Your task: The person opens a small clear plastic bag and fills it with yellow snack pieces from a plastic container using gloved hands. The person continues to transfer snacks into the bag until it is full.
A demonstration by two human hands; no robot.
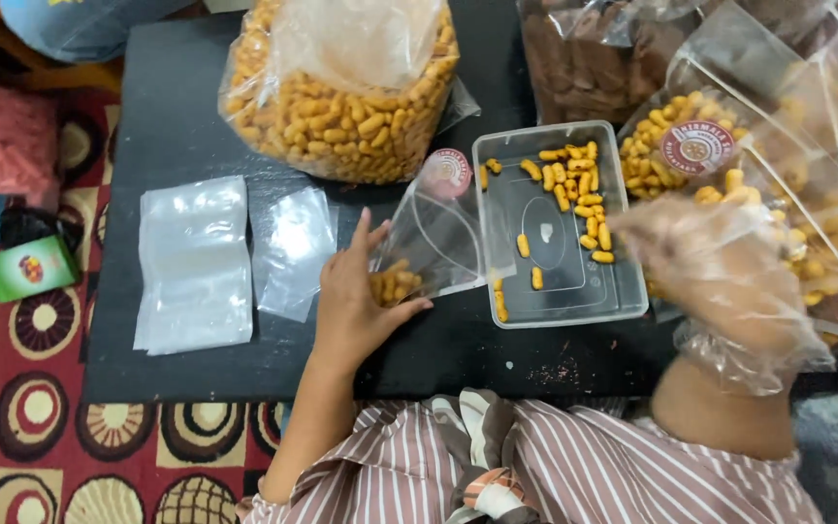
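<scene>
My left hand grips a small clear plastic pouch with a round red sticker; a few orange snack sticks lie in its bottom corner, and its open mouth rests over the edge of a clear rectangular tray. Several orange snack sticks lie loose in the tray. My right hand, inside a thin clear plastic glove, hovers blurred above the tray's right side and holds a few snack sticks at its fingertips.
A large clear bag of orange snacks stands at the back of the low black table. Stacks of empty clear pouches lie left. Filled, stickered pouches pile up at the right. A green box sits on the patterned rug.
</scene>
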